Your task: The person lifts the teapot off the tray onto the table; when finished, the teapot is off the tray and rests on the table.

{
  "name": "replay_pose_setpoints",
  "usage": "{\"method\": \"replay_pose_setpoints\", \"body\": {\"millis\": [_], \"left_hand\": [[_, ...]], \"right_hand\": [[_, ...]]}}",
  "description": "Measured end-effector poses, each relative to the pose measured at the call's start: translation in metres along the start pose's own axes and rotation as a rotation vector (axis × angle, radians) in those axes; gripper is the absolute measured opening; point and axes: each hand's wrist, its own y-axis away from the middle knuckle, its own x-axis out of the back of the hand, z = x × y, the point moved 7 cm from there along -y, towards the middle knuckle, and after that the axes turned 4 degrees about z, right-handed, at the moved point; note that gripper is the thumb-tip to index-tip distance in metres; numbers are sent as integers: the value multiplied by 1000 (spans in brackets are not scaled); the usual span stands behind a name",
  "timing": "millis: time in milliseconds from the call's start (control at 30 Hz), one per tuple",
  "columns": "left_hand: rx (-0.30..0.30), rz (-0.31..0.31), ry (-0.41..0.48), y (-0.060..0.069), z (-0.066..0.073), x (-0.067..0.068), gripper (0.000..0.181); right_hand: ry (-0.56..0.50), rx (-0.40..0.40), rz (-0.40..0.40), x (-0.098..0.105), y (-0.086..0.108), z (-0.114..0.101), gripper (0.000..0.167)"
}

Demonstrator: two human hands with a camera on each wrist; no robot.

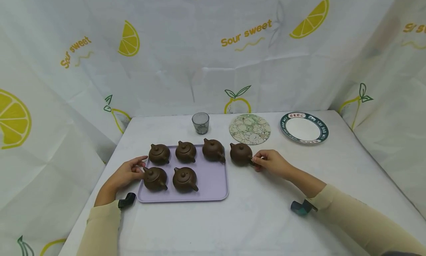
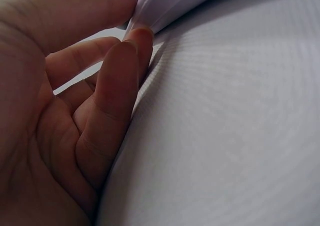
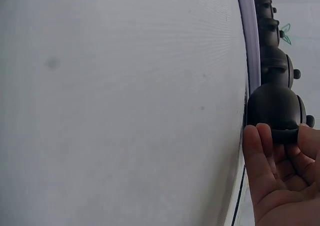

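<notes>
My right hand (image 1: 271,163) pinches the handle of a dark brown lidded teapot (image 1: 241,154) just right of the lilac tray (image 1: 213,182). In the right wrist view, thumb and fingers meet at that handle; whether the teapot touches the table is unclear. At the tray's left edge, my left hand (image 1: 125,174) holds the rim between thumb and fingers, as the left wrist view shows. Several similar teapots stand on the tray: a back row ending with a teapot (image 1: 213,150) at the right, and a front row with one teapot (image 1: 155,178) beside my left hand and another (image 1: 185,180).
Behind the tray stands a grey see-through glass (image 1: 200,123). A round patterned mat (image 1: 250,129) lies to its right, then a white plate (image 1: 303,128) with a dark green rim. White printed cloth (image 1: 186,75) hangs around the table (image 1: 253,219).
</notes>
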Motion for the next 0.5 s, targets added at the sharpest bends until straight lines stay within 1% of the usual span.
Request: {"method": "replay_pose_setpoints", "body": {"millis": [233,367,433,500], "left_hand": [[-16,3,-12,1,2,0,68],[-15,10,-7,1,3,0,68],[-19,6,-4,2,4,0,68],[-19,7,-2,2,5,0,69]], "right_hand": [[-29,-28,22,1,-1,6,23],[-53,-40,25,3,-2,10,23],[-41,-43,23,4,-2,10,24],[2,-46,32,6,-3,8,25]]}}
